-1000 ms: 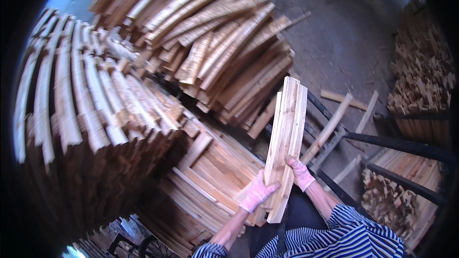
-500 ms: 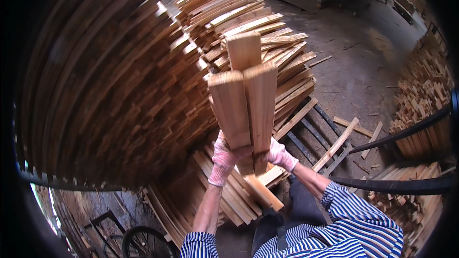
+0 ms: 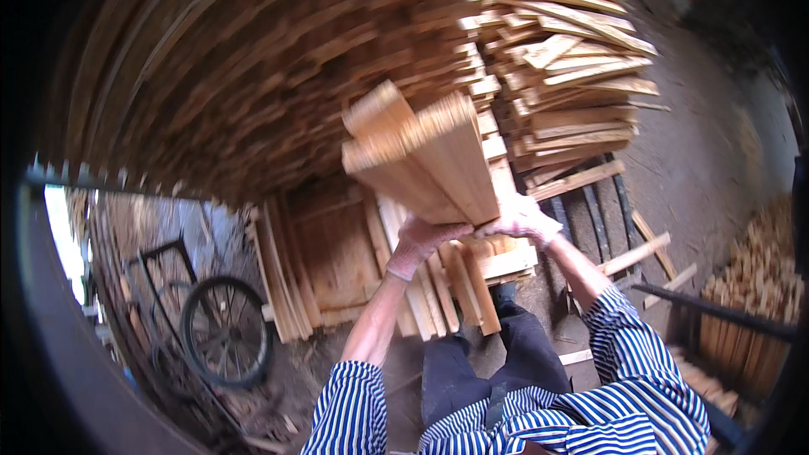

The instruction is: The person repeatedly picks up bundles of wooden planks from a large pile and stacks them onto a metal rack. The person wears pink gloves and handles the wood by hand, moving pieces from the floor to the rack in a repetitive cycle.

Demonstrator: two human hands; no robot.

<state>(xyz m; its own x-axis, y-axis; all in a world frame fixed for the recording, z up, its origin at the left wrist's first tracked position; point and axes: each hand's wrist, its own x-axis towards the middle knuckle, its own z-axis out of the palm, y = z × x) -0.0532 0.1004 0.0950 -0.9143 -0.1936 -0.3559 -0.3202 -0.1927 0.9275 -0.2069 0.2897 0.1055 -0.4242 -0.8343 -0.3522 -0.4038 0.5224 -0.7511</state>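
Observation:
Both of my hands wear pinkish-white knit gloves and hold up a small bundle of wooden boards point(image 3: 434, 164), three of which can be made out. My left hand point(image 3: 419, 244) is closed on the near left side of the bundle, and my right hand point(image 3: 522, 221) grips its near right side. The boards tilt upward and away from me, their far ends blurred by motion. Below them lies a low stack of boards point(image 3: 333, 257), with loose boards point(image 3: 472, 291) on its near right part. My fingers under the bundle are partly hidden.
A tall wall of stacked boards point(image 3: 278, 93) rises ahead and left. Beside it, a looser pile point(image 3: 581, 59) sits on a dark metal rack point(image 3: 594, 211). A wheeled cart point(image 3: 226, 330) stands at left. Upright wood pieces point(image 3: 758, 278) fill the right side.
The view has swung left, so the tall stack and the cart show more fully. The bundle has tipped and turned leftward at its far end, still in both hands.

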